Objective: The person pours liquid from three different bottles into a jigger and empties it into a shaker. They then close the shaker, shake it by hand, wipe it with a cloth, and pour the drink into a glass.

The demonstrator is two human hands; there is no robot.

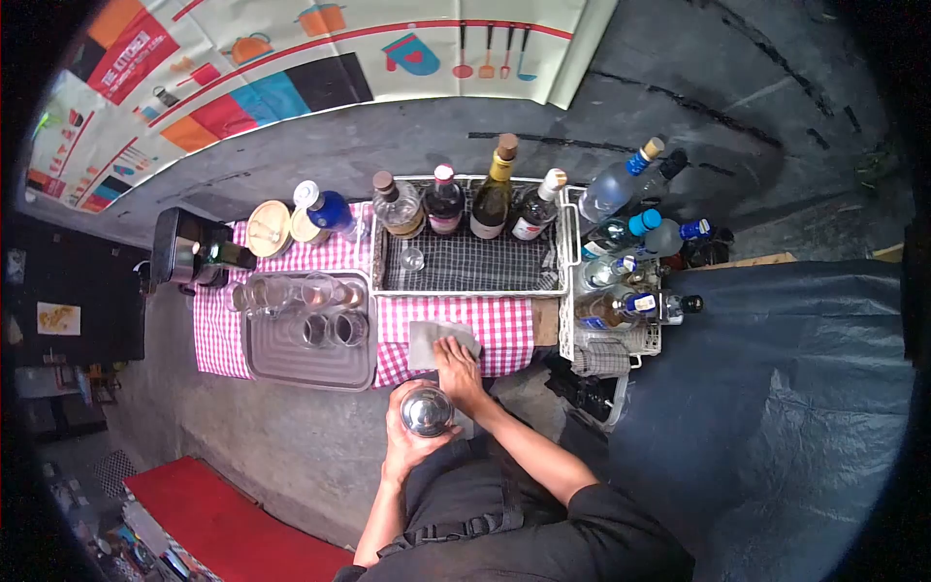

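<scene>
A shiny round metal vessel is held in my left hand, whose fingers wrap around its side in front of the table edge. My right hand lies on a folded grey cloth, fingers stretched out over its right part. Under the cloth is a red-and-white checked tablecloth. To the left, a grey tray carries several glasses, some upright and dark inside. Behind the cloth, a white wire basket with a dark checked lining holds several bottles and a small glass.
A second wire rack at the right holds more bottles. A black machine stands at the table's left end, near a blue bottle. A red surface is at the lower left, and dark sheeting lies to the right.
</scene>
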